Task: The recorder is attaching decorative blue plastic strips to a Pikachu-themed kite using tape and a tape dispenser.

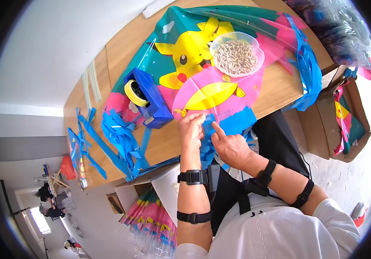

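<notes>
A large plastic kite sheet lies over the wooden table, teal and pink with a yellow cartoon animal. At its near edge is a wide blue plastic tail. My left hand is closed, thumb and forefinger pinched at the left end of the blue plastic. Just right of it, my right hand rests on the tail, forefinger extended along it and the other fingers curled; the blue plastic seems caught at its thumb. Beside my left hand stands a blue tape dispenser with a yellowish tape roll.
A clear bowl of small pale pieces sits on the sheet. Blue streamers hang at the table's left, others at its right. Cardboard boxes hold folded kites below and more on the right.
</notes>
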Demonstrator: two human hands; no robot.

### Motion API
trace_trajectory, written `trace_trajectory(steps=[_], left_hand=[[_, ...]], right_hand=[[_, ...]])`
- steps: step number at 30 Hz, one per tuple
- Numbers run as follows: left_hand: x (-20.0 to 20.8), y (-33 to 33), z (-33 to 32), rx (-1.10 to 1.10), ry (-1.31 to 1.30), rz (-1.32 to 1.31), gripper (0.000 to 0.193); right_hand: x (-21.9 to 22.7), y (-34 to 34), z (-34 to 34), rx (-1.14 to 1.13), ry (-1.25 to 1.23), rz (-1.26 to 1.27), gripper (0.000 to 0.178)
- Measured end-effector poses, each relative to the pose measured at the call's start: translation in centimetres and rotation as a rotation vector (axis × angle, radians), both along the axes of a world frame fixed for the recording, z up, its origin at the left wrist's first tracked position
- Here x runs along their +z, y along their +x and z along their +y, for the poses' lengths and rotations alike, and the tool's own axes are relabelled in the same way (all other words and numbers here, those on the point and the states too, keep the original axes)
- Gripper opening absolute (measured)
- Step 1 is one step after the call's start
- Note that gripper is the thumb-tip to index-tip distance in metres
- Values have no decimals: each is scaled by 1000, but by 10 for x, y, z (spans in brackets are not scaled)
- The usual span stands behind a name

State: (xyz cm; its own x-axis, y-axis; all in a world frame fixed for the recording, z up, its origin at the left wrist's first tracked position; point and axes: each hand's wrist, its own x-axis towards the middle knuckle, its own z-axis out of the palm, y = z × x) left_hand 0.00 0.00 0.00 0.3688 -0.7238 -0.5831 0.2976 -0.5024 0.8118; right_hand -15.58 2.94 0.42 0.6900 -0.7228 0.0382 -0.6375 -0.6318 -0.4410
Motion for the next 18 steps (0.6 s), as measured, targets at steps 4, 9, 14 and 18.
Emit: trace_trajectory(steps=[4, 9, 14, 18], left_hand=[[-7, -4, -1, 26, -23, -81, 9], [-17, -6, -2, 55, -86, -156, 8], [-13, -11, -2, 55, -49, -216, 8], [-18, -12, -1, -1, -157, -401, 8]], right_hand=[[-1, -1, -2, 8, -57, -19, 16], [2, -4, -9, 59, -65, -34, 17], [7, -3, -19, 92, -9, 5, 20], [7, -3, -23, 119, -29, 47, 17]])
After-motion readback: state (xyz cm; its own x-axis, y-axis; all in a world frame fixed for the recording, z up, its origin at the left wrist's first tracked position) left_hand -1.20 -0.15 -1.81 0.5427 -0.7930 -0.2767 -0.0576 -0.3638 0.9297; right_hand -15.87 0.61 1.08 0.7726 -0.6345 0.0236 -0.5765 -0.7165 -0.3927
